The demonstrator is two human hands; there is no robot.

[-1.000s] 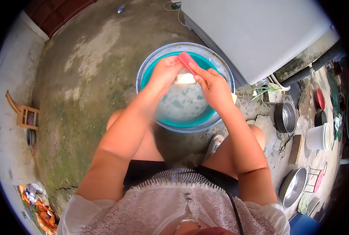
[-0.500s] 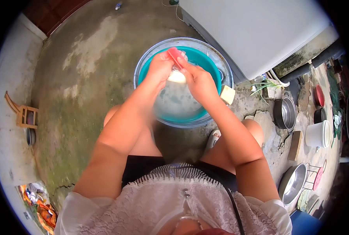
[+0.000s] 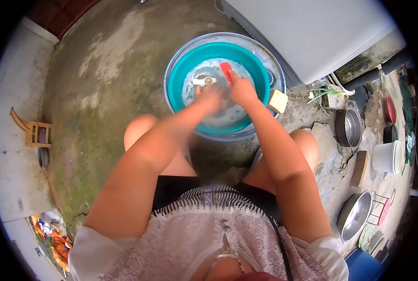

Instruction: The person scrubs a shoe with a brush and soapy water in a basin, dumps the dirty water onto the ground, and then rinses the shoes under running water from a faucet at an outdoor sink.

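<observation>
Red oblong piece (image 3: 225,68), pinched in the fingers of the right hand (image 3: 241,90), sits over cloudy water (image 3: 224,118) in a teal basin (image 3: 174,84). The left hand (image 3: 210,99) is blurred beside a white piece (image 3: 203,81) with a round grey centre; whether it grips that, I cannot tell. Both forearms block parts of the basin's near rim. A metal tub (image 3: 263,54) surrounds the basin, a yellow block (image 3: 278,101) at its right edge. Farther right stand a metal pot (image 3: 348,128) and white bucket (image 3: 387,157); left, a small wooden chair (image 3: 38,133).

Hands (image 3: 242,91) over teal basin (image 3: 175,89), red object (image 3: 225,69) in right, cloudy water (image 3: 223,115)
</observation>
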